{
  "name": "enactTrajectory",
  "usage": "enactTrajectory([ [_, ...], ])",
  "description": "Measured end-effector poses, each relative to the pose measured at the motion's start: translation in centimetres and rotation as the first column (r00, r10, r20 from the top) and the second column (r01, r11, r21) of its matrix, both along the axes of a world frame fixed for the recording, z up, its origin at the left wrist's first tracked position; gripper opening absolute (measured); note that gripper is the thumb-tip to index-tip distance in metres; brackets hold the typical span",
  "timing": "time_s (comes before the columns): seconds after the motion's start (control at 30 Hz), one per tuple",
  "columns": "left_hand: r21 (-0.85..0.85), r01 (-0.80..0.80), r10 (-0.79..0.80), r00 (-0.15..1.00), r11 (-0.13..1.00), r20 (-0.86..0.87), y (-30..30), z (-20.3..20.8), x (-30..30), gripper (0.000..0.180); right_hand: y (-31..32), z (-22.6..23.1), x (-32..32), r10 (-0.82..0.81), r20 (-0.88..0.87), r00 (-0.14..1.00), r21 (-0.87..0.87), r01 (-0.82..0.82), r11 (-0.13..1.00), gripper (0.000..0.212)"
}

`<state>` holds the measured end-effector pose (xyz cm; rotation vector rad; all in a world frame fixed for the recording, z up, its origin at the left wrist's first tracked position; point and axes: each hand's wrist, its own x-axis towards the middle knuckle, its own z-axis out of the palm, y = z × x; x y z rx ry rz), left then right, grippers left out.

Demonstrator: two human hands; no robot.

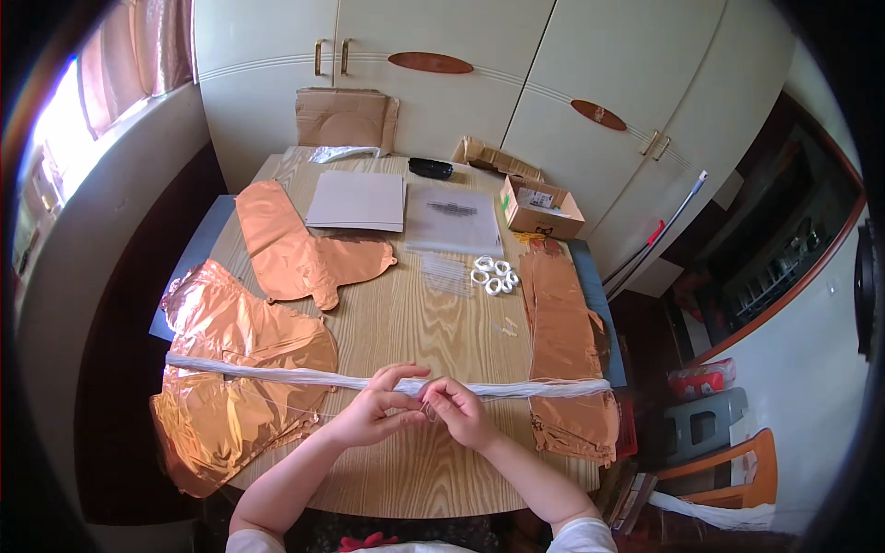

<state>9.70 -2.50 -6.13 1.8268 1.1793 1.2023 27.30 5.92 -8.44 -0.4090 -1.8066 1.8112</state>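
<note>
A long bundle of white strings (304, 375) is stretched across a wood-grained bench (442, 493), its ends laid over copper-coloured foil pieces at left (263, 336) and right (567, 323). At its middle, just on the near side, a thin strand is pinched in a small loop by the fingers of the right hand (458, 415), their tips brought together. The fingers of the left hand (383, 410) are half spread, with thumb and forefinger narrowly parted beside the loop; whether the strand is gripped there cannot be told.

At the far right of the bench, a pale package with dark markings is held in a low cardboard box (536, 219), open at the top. Near the back edge a black tray (430, 169) is set down, its contents too dark to make out. Dark lines of print are carried on a translucent plastic sheet (452, 232), too small to be read. A dark mark is also borne by the box's front wall. Rings of white ribbon (494, 276) are clustered nearby.
</note>
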Motion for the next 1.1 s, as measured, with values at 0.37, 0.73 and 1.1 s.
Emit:
enactTrajectory([
  [0.37, -0.264, 0.023, 0.122, 0.845, 0.964, 0.52, -0.8, 0.3, -0.6, 0.016, -0.2, 1.3, 0.4, 0.338, -0.01, 0.941, -0.38, -0.317, 0.869, 0.032],
  [0.73, -0.221, 0.188, 0.138, 0.373, 0.957, 0.917, -0.9, 1.6, 0.1, 0.027, 0.1, 0.6, 0.0, -0.08, 0.299, 0.951, 0.355, -0.033, 0.934, 0.015],
  [1.1, 0.017, -0.023, 0.02, 0.988, 1.0, 0.156, -0.9, 1.0, 0.2, 0.009, 0.0, 1.1, 0.6, -0.11, 0.016, 0.994, 0.199, 0.105, 0.974, 0.013],
])
